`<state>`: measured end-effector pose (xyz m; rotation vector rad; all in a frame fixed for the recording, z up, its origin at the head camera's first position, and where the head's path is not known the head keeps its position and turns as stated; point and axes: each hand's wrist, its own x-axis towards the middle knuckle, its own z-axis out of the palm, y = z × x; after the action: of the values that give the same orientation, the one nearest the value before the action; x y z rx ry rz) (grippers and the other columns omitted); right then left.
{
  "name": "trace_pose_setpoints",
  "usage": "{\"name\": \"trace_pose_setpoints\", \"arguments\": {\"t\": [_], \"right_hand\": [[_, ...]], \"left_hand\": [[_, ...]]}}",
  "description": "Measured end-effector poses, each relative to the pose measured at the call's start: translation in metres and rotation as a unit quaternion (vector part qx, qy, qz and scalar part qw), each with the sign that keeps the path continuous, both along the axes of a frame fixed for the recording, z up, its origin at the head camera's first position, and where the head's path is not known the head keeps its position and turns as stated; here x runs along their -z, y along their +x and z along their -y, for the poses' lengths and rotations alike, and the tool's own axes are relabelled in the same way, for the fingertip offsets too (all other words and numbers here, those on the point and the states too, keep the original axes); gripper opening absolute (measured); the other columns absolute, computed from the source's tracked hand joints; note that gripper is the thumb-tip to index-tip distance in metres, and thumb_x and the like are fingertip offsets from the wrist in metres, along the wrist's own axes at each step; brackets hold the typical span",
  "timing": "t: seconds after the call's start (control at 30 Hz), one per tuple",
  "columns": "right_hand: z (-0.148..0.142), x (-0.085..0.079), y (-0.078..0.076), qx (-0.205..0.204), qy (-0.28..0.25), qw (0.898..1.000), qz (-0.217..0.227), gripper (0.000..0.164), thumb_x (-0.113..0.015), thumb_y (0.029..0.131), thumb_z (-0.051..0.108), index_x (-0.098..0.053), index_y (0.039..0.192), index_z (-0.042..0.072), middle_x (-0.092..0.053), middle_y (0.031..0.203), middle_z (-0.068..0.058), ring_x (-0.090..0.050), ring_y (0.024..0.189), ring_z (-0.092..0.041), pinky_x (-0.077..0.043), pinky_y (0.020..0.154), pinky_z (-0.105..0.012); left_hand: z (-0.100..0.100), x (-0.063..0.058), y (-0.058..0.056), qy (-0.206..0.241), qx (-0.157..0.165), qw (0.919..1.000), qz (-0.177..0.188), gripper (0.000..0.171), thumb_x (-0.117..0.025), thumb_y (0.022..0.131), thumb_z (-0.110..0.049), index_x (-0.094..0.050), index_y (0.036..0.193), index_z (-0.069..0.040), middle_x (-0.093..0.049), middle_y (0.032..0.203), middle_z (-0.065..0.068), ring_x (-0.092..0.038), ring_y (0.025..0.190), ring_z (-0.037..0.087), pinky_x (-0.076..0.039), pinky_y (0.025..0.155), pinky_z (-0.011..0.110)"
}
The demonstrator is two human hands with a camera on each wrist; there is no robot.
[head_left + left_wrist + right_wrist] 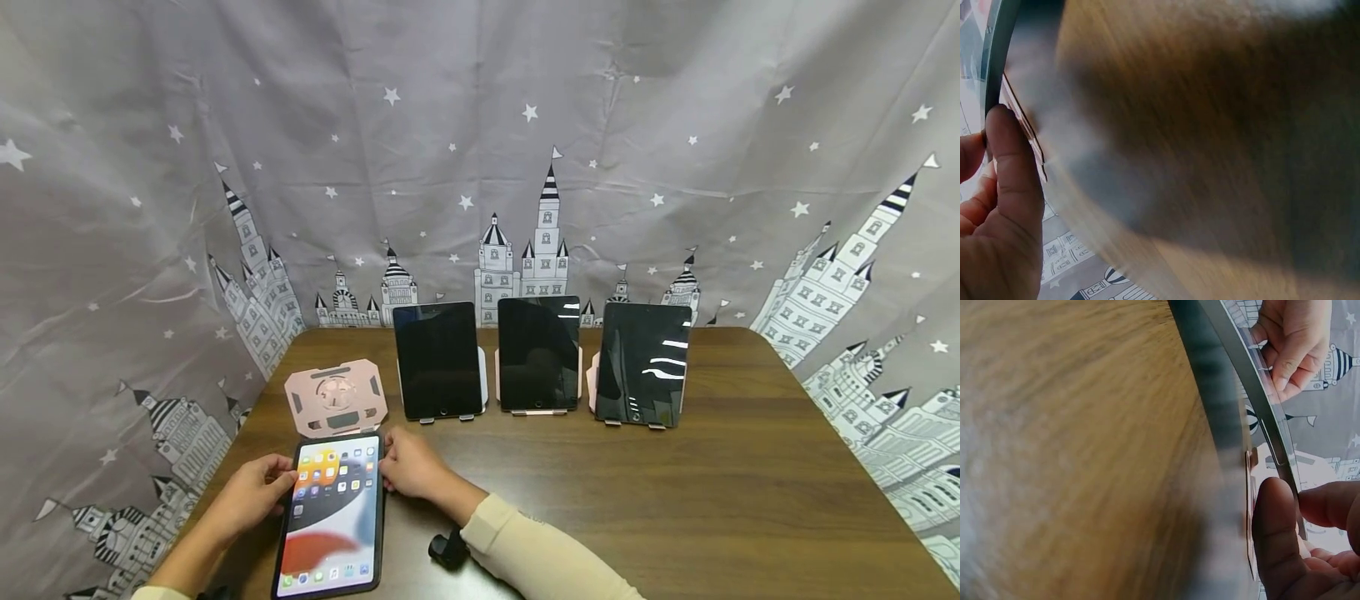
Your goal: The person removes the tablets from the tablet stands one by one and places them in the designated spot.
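A tablet (330,512) with its screen lit, showing rows of app icons, is held by both hands at the upper part of its long sides. My left hand (258,492) pinches the left edge between thumb and fingers; the left wrist view shows that hand (1010,200) on the thin tablet edge (995,59). On the opposite side my right hand (412,462) grips the right edge, and the right wrist view shows its thumb and finger on either side of the rim. A pink tablet stand (375,392) with a round cutout plate is right behind the tablet's top edge.
Three dark-screened tablets lean on stands along the back: a left one (438,360), a middle one (538,354) and a right one (642,364). The brown wooden table (675,508) extends to the right. A grey castle-print curtain (480,125) hangs behind.
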<state>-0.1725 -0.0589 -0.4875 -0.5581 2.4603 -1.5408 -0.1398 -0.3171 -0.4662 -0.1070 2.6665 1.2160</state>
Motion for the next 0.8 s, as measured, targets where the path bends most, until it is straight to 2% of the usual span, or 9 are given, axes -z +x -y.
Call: {"name": "trace_pose_setpoints", "arguments": {"t": [0.23,0.47,0.8], "right_hand": [[0.000,0.003,0.002,0.011,0.006,1.000,0.011,0.017,-0.062,0.085,-0.006,-0.054,0.099,-0.001,-0.055,0.051,0.008,-0.050,0.040,0.000,-0.044,0.042,-0.018],[0.001,0.004,0.002,0.013,0.023,0.999,0.019,0.015,-0.063,0.086,-0.005,-0.055,0.096,0.000,-0.055,0.052,0.007,-0.050,0.041,-0.001,-0.042,0.042,-0.018],[0.001,0.006,0.000,0.023,0.093,0.995,-0.016,0.015,-0.069,0.082,0.001,-0.061,0.095,0.001,-0.056,0.060,0.007,-0.052,0.056,-0.004,-0.043,0.055,-0.019]], "left_hand": [[-0.001,0.002,0.000,0.001,0.002,0.9999,0.014,0.026,-0.055,0.099,-0.005,-0.055,0.116,0.014,-0.060,0.099,0.016,-0.061,0.086,0.023,-0.059,0.063,0.036],[0.001,0.007,0.001,0.008,0.005,0.9999,0.009,0.027,-0.056,0.098,-0.005,-0.056,0.116,0.015,-0.063,0.097,0.014,-0.062,0.086,0.024,-0.059,0.063,0.036],[0.004,0.014,-0.001,0.008,0.008,0.9999,0.004,0.031,-0.058,0.097,-0.006,-0.056,0.118,0.017,-0.065,0.098,0.014,-0.062,0.085,0.024,-0.057,0.063,0.034]]}}
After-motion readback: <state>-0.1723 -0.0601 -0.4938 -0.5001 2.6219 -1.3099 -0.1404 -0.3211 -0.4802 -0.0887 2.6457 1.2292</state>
